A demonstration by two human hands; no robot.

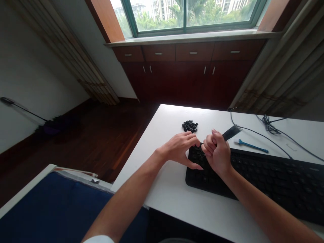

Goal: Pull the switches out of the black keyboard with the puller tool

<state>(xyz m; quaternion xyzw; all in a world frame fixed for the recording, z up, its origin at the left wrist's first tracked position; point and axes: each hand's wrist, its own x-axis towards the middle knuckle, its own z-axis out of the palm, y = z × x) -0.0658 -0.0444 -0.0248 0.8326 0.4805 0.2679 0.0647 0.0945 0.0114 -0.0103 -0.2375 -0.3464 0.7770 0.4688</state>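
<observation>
A black keyboard (273, 175) lies on the white table, its left end under my hands. My left hand (183, 148) rests at that end with thumb and fingers apart, touching the keyboard's edge and keys. My right hand (218, 153) is wrapped round a black brush (231, 132) above the keys. Its flat bristled end points up and to the right, while the rest of the handle is hidden in the fist. Thin wire seems to show below the fist, though it is hard to make out. Behind my left hand sits a small pile of black keycaps (189, 126).
Beyond the keyboard lies a blue brush (251, 146) with pale bristles. A black cable (270, 126) runs in coils at the back right, near a thin bent wire (291, 147). The white table's (167, 116) left edge drops to a dark wooden floor; a blue chair (58, 206) stands lower left.
</observation>
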